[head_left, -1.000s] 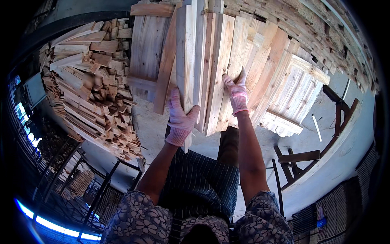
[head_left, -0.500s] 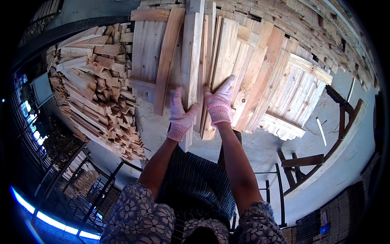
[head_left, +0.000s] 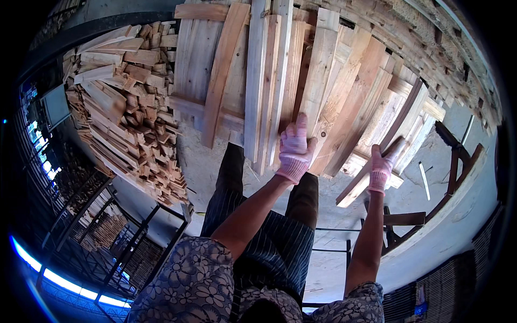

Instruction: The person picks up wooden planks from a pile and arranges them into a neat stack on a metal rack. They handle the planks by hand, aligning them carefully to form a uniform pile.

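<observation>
My right hand (head_left: 381,168), in a pale pink knit glove, is wrapped round a long wooden plank (head_left: 353,190). This plank lies slanted over the right end of the boards, its near end sticking out toward me. My left hand (head_left: 295,152), gloved alike, lies at the near end of a pale board (head_left: 321,62), fingers stretched out along the wood. Left of it, several narrow strips (head_left: 254,91) stand side by side. A reddish board (head_left: 224,75) lies slanted farther left, across wider boards (head_left: 194,64).
A big heap of short wood offcuts (head_left: 129,107) rises at the left. Stacked timber (head_left: 431,48) runs along the far right. A dark wooden frame (head_left: 451,177) stands on the grey floor (head_left: 334,215) at right, near a thin white strip (head_left: 425,180).
My right hand has gone from the middle boards to the far right with a plank in it. My left hand has let go of its strip and shifted right; the strips lie rearranged.
</observation>
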The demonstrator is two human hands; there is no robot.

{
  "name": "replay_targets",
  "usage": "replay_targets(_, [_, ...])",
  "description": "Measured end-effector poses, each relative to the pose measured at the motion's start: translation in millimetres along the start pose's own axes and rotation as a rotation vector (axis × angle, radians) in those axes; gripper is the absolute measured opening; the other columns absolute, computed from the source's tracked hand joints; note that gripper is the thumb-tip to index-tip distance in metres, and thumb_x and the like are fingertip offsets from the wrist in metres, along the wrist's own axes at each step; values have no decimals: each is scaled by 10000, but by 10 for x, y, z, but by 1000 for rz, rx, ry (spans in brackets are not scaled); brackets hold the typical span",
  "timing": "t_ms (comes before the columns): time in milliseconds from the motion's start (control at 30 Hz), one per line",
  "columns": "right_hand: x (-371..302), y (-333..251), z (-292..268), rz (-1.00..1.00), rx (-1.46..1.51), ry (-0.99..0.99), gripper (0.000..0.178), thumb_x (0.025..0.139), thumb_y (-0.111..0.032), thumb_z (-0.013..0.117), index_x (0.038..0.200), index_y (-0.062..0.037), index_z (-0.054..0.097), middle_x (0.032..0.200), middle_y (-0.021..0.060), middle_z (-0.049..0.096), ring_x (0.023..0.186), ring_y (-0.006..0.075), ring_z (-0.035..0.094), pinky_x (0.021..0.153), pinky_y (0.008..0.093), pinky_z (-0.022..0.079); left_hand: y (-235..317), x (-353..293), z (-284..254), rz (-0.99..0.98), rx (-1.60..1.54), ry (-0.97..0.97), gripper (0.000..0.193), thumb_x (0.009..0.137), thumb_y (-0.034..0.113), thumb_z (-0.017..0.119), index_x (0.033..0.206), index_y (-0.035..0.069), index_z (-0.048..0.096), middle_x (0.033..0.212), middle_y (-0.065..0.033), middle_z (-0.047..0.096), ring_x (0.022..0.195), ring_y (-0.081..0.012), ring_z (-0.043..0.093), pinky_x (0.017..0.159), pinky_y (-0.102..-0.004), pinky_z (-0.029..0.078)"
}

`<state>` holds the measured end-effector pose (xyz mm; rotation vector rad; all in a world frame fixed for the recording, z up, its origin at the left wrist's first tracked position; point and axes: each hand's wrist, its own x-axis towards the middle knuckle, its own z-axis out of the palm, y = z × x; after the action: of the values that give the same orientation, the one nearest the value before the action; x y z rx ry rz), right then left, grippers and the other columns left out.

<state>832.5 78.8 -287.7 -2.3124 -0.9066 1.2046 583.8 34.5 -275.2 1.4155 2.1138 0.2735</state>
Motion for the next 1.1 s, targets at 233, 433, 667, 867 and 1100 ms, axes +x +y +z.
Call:
replay_targets(233, [530,657,344,-118,-28,104,802,1022,-448,532,1607,-81,123,1662,159,166,1526,290,175,1229,330,140,1,-36,-163,112,-107,76,767,798,119,720,1485,94,380,1241,-206,509,1109,-397,513,980,-517,426])
replay_targets(433, [313,127,535,-115,-602,99,652,979,-425,586,1540,-200,343,1283,261,553,1160,424,567,974,498,457,-759,446,-987,66,28,80,841,766,189,774,1495,117,361,1259,-229,490,1128,-409,503,985,-516,440])
replay_targets(667, [-488,-805,1630,-304,-265,-149,830,926,-428,662,1579,-200,204,1300,256,462,1160,401,550,952,477,486,-1017,1164,-856,-113,-247,-186,1113,761,354,832,1581,206,94,1445,-247,375,1369,-420,386,1135,-469,362])
replay_targets(867, [-549,-852,2017,-283,-156,-13,852,905,-426,654,1581,-187,195,1323,269,459,1197,466,539,1005,494,460,-742,997,-839,-167,-143,-142,1033,778,286,785,1583,242,139,1380,-302,405,1259,-489,496,1038,-494,462])
replay_targets(1100, [-1178,-1363,1935,-334,-54,-104,848,903,-206,695,1582,-104,199,1365,270,459,1233,429,516,1043,459,437,-808,873,-1055,-39,-194,112,962,760,179,787,1564,210,259,1197,-252,488,1041,-459,581,904,-519,519])
